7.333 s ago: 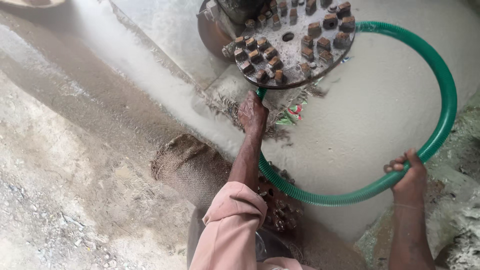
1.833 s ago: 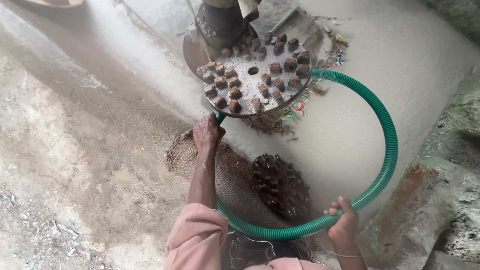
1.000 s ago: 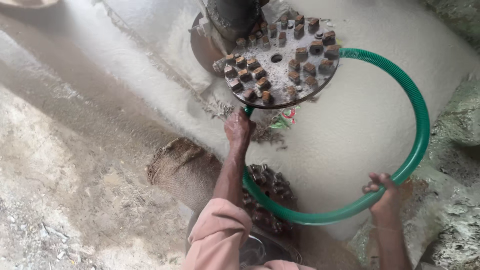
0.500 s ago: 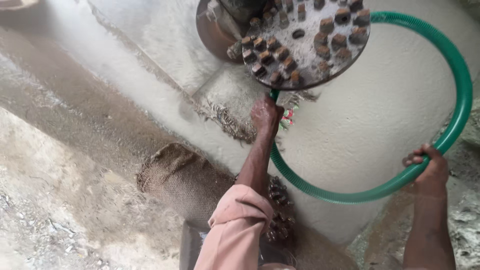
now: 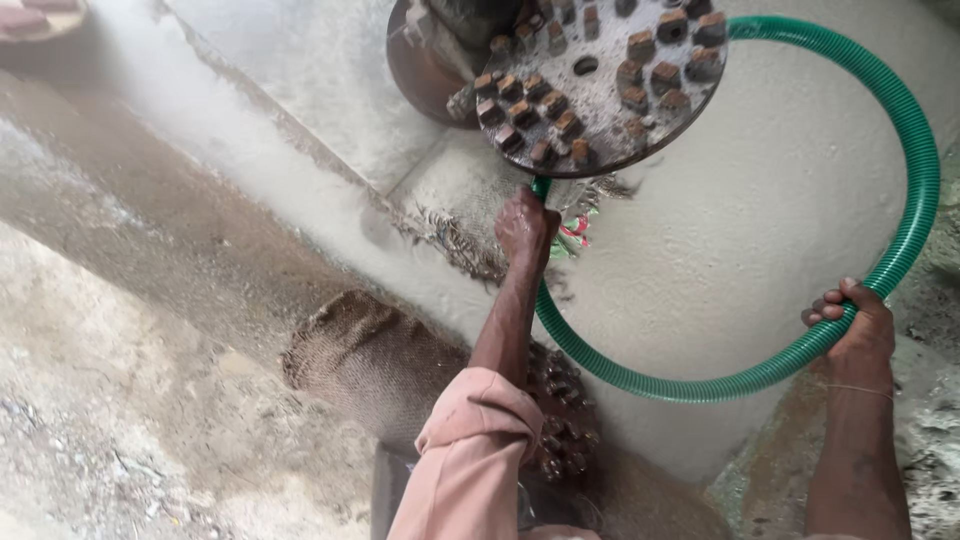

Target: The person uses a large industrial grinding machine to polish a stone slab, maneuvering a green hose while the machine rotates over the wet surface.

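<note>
Both hands' grip closed around green hose: left hand, right hand.

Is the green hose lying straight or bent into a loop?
Looped: the green hose curves from the left hand round to the right hand.

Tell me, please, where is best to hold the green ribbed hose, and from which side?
Probably grip the green hose on its open lower curve, coming from the outside of the loop. The ribs should resist slipping, and the round studded disc covers its upper end.
</note>
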